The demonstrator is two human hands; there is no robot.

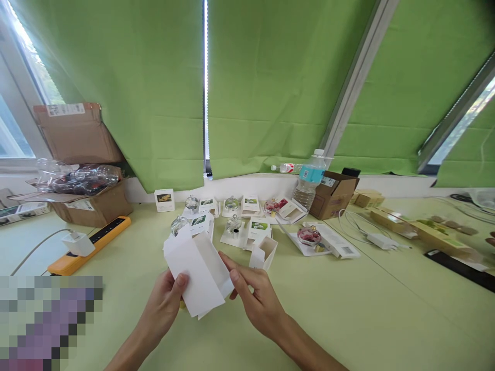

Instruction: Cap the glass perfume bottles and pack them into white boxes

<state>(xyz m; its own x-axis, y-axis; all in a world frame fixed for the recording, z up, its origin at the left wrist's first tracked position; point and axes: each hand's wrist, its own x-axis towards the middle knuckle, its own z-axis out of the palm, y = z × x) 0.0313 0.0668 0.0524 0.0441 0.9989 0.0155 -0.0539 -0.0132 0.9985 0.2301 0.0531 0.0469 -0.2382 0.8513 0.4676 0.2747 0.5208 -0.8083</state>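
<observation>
White paperboard carton (197, 275) — light, thin and quick to crease, so we would take it by its long folded edges. We see the left hand (162, 309) pinching its near side, thumb on the face, while the right hand (255, 301) holds the other side, fingers spread, the carton raised above the tabletop (348, 309). Beyond stands a small open white box (265, 252); further right, a red-filled glass ornament (309, 236) — dried petals inside, perhaps — lies on a card (340, 242).
</observation>
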